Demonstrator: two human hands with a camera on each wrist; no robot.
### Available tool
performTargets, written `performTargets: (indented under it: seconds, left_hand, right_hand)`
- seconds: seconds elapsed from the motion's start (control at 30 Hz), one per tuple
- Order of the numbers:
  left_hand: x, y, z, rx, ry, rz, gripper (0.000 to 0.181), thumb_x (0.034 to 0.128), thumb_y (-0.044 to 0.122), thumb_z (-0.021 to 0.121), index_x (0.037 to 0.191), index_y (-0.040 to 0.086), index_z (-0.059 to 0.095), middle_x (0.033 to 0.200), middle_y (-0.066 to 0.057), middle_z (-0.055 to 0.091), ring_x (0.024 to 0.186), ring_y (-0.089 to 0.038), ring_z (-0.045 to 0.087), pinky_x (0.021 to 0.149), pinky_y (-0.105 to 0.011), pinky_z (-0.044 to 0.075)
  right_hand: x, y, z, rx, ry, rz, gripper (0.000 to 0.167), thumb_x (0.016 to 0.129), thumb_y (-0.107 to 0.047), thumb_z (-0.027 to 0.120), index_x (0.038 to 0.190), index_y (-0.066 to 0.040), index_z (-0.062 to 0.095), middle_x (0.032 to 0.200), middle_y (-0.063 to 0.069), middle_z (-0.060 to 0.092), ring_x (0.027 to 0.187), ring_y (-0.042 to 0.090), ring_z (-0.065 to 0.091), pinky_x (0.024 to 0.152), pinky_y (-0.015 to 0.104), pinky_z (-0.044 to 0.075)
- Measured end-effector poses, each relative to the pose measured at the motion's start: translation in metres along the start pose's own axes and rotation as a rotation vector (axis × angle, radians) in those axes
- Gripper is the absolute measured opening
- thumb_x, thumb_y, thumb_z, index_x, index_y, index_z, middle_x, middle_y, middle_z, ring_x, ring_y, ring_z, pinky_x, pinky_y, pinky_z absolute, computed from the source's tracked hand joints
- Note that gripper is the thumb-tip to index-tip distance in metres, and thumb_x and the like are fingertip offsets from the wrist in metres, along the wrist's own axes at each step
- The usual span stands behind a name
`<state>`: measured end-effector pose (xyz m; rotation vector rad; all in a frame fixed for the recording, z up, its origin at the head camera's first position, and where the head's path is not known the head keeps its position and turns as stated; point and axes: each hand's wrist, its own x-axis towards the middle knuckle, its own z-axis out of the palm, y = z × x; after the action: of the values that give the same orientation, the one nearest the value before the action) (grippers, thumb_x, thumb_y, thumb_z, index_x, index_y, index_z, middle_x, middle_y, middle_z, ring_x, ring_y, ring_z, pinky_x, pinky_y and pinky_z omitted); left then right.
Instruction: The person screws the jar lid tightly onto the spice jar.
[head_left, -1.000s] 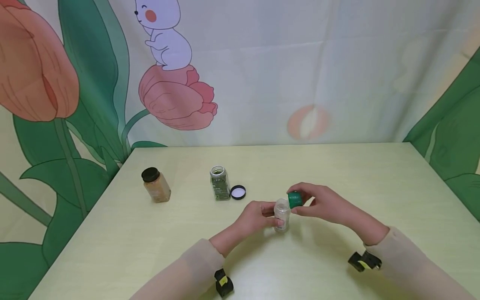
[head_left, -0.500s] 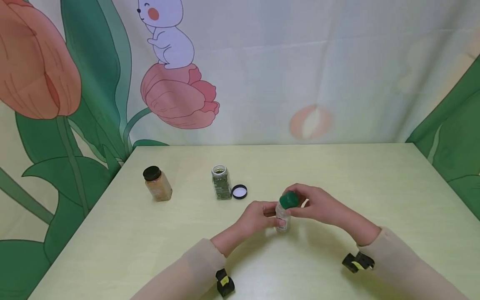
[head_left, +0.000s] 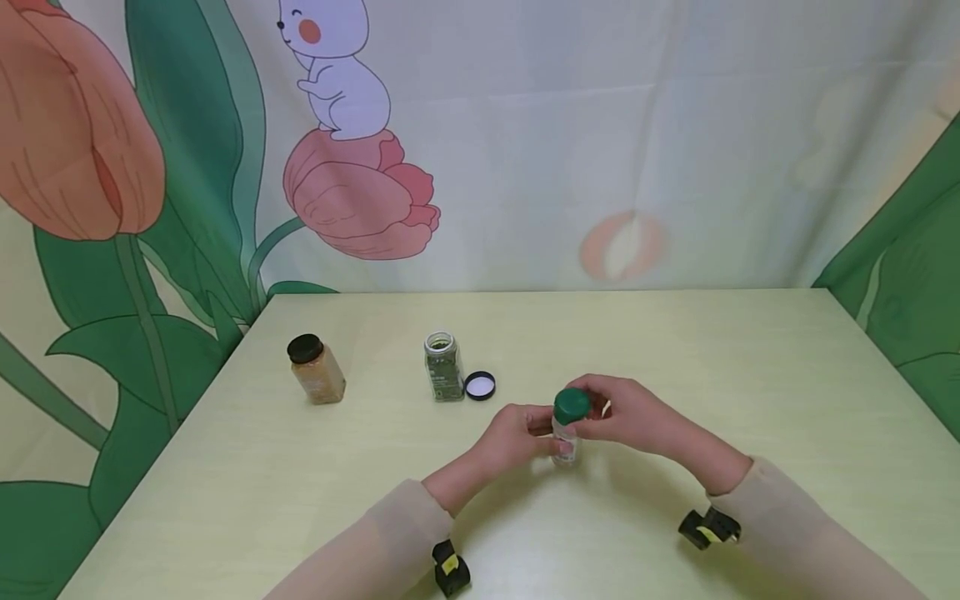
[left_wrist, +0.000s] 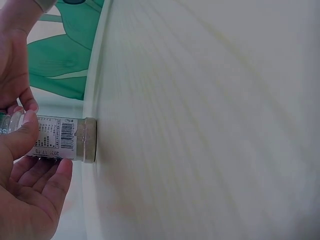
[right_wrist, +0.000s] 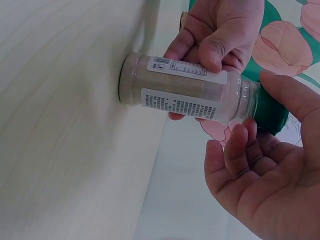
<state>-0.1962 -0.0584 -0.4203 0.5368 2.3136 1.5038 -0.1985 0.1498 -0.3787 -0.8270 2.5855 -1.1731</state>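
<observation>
A small clear spice bottle [right_wrist: 182, 90] with white printed labels and pale brown powder inside stands upright on the table. My left hand [head_left: 512, 435] grips its body, the thumb on one side and the fingers on the other, as the left wrist view also shows on the bottle [left_wrist: 62, 137]. Over the mouth sits a green cap [head_left: 572, 405], which my right hand [head_left: 633, 417] pinches between thumb and fingers. In the right wrist view the cap [right_wrist: 270, 110] meets the bottle's neck; whether the threads have caught I cannot tell.
An uncapped jar of green dried herbs [head_left: 445, 371] stands left of the hands. Beside it a black lid [head_left: 480, 385] lies with its white inside up. Further left stands a black-capped jar of orange-brown powder [head_left: 318, 372]. A printed curtain [head_left: 510, 167] hangs behind the table [head_left: 300, 492].
My right hand has moved left and brought the green cap from beside the bottle onto its mouth, tilted at first and now level. The left hand keeps its grip on the bottle.
</observation>
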Motion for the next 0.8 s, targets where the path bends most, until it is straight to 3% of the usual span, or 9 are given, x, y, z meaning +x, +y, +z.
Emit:
performTargets:
  seconds: [0.4, 0.8]
  left_hand:
    - [-0.0023, -0.0006, -0.0002, 0.011, -0.003, 0.021, 0.04, 0.0922, 0.009, 0.076, 0.13, -0.002, 0.068, 0.132, -0.021, 0.069, 0.129, -0.037, 0.064, 0.111, -0.04, 0.053]
    - [-0.0022, -0.0018, -0.0013, 0.027, -0.015, 0.045, 0.038, 0.0923, 0.009, 0.075, 0.129, -0.001, 0.069, 0.132, -0.02, 0.069, 0.128, -0.036, 0.065, 0.109, -0.037, 0.055]
  right_hand:
    - [-0.0001, -0.0009, 0.0038, -0.014, 0.003, 0.01, 0.034, 0.091, -0.02, 0.079, 0.118, -0.003, 0.067, 0.088, 0.0, 0.061, 0.081, 0.012, 0.051, 0.071, 0.02, 0.047]
    - [-0.0011, 0.0019, 0.0056, -0.027, 0.015, -0.014, 0.034, 0.092, -0.023, 0.078, 0.118, -0.004, 0.067, 0.094, 0.002, 0.064, 0.082, 0.01, 0.052, 0.072, 0.02, 0.051]
